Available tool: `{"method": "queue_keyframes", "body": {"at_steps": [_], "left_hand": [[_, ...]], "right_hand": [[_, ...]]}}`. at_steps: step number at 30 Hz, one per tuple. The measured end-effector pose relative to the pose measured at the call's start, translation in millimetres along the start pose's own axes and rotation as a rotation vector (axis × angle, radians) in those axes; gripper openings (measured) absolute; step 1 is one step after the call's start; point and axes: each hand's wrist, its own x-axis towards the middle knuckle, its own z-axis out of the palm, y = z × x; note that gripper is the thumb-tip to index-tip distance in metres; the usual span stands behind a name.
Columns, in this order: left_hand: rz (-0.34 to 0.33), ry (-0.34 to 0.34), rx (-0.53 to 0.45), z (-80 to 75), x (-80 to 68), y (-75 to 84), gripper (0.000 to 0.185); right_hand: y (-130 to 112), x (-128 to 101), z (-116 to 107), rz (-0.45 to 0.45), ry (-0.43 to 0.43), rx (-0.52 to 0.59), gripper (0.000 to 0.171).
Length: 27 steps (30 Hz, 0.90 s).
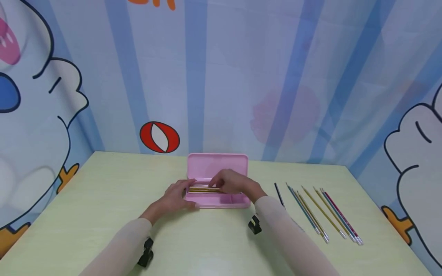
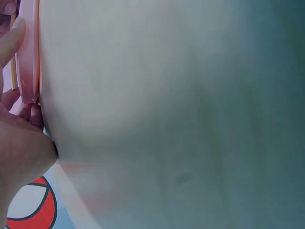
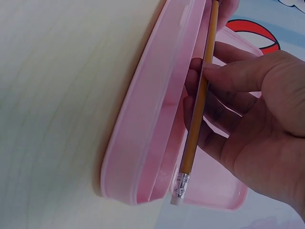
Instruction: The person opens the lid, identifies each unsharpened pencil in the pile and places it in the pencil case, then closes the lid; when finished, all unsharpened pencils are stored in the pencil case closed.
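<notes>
A pink pencil case (image 1: 218, 167) lies open in the middle of the table, its lid standing up at the back. My left hand (image 1: 186, 193) holds the case's left end, fingers over the rim and thumb at the front wall. My right hand (image 1: 222, 184) is over the tray and pinches a yellow pencil (image 3: 199, 102) between thumb and fingers, lengthwise along the case (image 3: 143, 129). Its eraser end (image 3: 178, 192) points toward the case's right end. In the left wrist view only the case's rim (image 2: 27, 57) and my fingers (image 2: 21, 148) show.
Several loose pencils (image 1: 321, 212) lie side by side on the pale green table (image 1: 103, 191) to the right of the case, with a dark pen (image 1: 279, 194) nearest it. Cartoon-printed curtain walls close in the table at the back and on both sides.
</notes>
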Motion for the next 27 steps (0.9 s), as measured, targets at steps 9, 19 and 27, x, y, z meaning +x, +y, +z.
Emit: {"method": "queue_keyframes", "body": {"at_steps": [9,19,27], "left_hand": [[-0.014,-0.003,0.000,-0.8,-0.7,1.9,0.085],[-0.005,-0.003,-0.001,0.3,-0.3,2.3,0.085],[0.016,-0.008,0.003,-0.2,0.4,0.4,0.086]], "right_hand": [[0,1,4,0.024,0.027,-0.014,0.039],[10,-14,-10,0.027,0.097,-0.035,0.025],[40,-48,-29,0.122,0.120,0.046,0.028]]}}
